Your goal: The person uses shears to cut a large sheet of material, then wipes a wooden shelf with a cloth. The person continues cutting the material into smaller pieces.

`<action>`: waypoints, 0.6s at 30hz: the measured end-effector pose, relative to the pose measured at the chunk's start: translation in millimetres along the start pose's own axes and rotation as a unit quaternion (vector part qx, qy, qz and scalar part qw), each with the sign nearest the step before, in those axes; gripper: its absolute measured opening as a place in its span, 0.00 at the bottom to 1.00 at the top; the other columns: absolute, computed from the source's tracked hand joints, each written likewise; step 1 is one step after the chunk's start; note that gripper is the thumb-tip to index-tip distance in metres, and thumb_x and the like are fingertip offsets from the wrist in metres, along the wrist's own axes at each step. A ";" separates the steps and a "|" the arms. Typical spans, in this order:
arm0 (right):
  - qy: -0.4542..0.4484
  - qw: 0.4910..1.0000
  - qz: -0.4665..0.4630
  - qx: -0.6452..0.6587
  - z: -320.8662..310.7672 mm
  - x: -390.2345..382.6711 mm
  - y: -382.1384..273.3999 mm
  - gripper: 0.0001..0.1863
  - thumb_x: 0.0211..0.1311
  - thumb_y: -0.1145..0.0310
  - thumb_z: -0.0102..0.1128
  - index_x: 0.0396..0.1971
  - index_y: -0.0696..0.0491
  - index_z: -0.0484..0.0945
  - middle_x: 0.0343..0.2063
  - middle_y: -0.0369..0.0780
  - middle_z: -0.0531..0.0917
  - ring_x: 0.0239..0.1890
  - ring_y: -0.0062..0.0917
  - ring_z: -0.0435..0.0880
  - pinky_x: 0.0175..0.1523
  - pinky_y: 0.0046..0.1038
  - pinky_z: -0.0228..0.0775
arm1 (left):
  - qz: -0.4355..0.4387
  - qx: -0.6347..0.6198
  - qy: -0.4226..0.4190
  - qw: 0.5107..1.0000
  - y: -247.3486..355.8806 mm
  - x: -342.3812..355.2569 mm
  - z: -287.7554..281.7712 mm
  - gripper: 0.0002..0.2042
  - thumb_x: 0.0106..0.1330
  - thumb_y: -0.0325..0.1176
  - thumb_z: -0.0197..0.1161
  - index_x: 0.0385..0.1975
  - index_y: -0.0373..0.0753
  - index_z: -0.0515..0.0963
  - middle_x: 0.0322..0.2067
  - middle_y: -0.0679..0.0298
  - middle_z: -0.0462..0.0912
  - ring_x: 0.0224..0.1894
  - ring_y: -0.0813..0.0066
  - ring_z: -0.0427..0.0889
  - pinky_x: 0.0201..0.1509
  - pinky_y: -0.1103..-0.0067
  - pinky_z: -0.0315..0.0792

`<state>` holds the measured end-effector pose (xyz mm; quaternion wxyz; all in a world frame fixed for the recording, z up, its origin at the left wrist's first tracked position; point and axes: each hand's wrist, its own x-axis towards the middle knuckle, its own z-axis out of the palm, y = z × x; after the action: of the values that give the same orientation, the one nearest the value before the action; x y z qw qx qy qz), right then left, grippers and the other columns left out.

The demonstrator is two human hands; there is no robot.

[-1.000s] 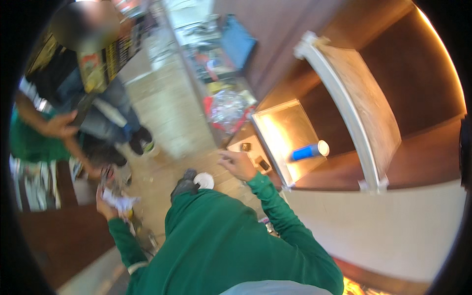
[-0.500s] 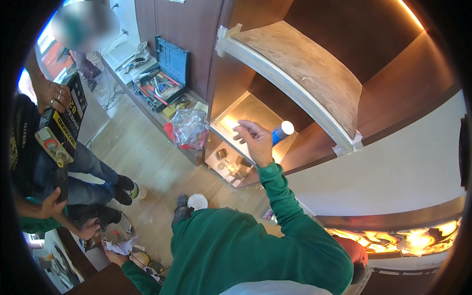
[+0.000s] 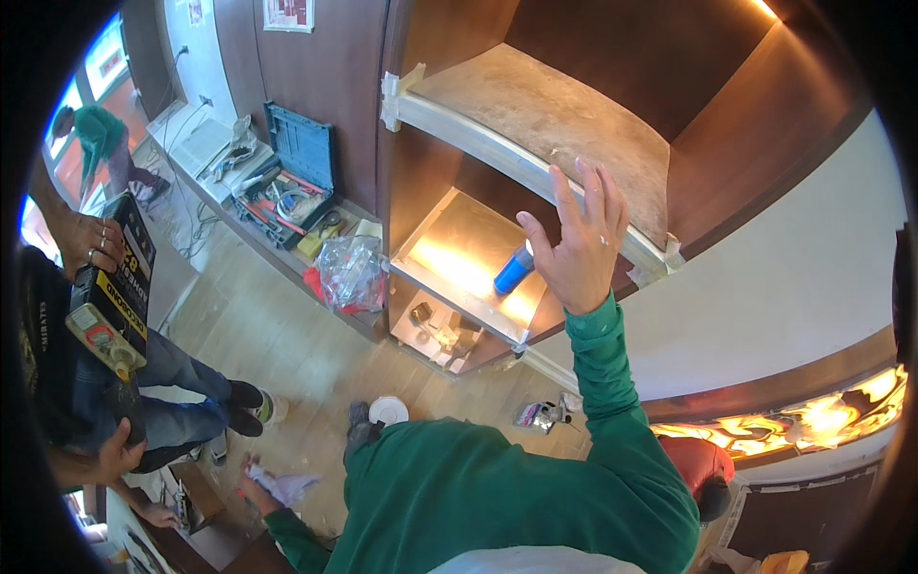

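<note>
My right hand (image 3: 585, 239) is raised in front of the cabinet with its fingers spread and nothing in its grip. It hovers by the taped curved edge (image 3: 545, 163) of the upper shelf; whether it touches that edge I cannot tell. Partly behind its thumb, a blue cylinder with a pale end (image 3: 513, 273) is at the lit lower shelf (image 3: 449, 234). At the lower left my left hand (image 3: 254, 486) is closed on a crumpled whitish cloth (image 3: 292, 488), held low over the floor.
A person at left holds a black and yellow rectangular tin (image 3: 120, 287). An open blue toolbox (image 3: 296, 182) and a plastic bag (image 3: 349, 273) rest on the ledge. A white round lid (image 3: 388, 410) is on the floor. Another person (image 3: 100, 143) bends far left.
My right hand has moved rightward and up, opening its fingers wide; the blue cylinder now shows lower, left of it. My left hand has shifted right with the cloth. The view has turned slightly.
</note>
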<state>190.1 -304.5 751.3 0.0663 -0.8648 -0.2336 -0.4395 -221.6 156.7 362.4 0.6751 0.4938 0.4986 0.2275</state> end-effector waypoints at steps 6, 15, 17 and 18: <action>-0.084 0.993 0.011 -0.085 13.2 2.3 -9.9 0.42 0.51 0.50 0.70 0.66 0.49 0.66 0.66 0.53 0.61 0.72 0.52 0.51 0.71 0.59 0.40 | 0.063 -0.020 -0.101 0.993 52.9 -25.1 144.4 0.13 0.63 0.35 0.63 0.38 0.31 0.82 0.28 0.63 0.83 0.29 0.79 0.77 0.33 0.83 0.67; -0.107 0.988 0.039 -0.106 9.7 -5.6 -2.4 0.44 0.50 0.50 0.70 0.68 0.45 0.64 0.70 0.53 0.54 0.74 0.50 0.45 0.70 0.62 0.36 | 0.055 0.071 -0.245 0.965 81.6 -36.9 246.0 0.11 0.64 0.33 0.63 0.38 0.31 0.83 0.25 0.63 0.85 0.24 0.83 0.74 0.29 0.83 0.63; -0.108 0.984 0.066 -0.125 -8.0 -20.2 5.4 0.44 0.50 0.50 0.71 0.67 0.44 0.64 0.71 0.53 0.53 0.75 0.49 0.43 0.71 0.62 0.35 | 0.067 0.087 -0.258 0.960 85.1 -38.1 251.7 0.11 0.64 0.33 0.63 0.38 0.31 0.83 0.25 0.63 0.85 0.24 0.83 0.74 0.29 0.83 0.63; -0.109 0.982 0.073 -0.139 -15.5 -26.7 9.7 0.44 0.50 0.50 0.71 0.67 0.44 0.65 0.71 0.53 0.52 0.75 0.49 0.43 0.71 0.62 0.35 | 0.075 0.093 -0.262 0.958 86.7 -37.8 253.8 0.11 0.64 0.33 0.63 0.38 0.31 0.83 0.24 0.63 0.85 0.24 0.83 0.73 0.29 0.82 0.63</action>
<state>169.8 -327.3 740.5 -0.0489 -0.9231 -0.1128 -0.3644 7.3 50.3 460.7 0.7140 0.6328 0.2848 0.0926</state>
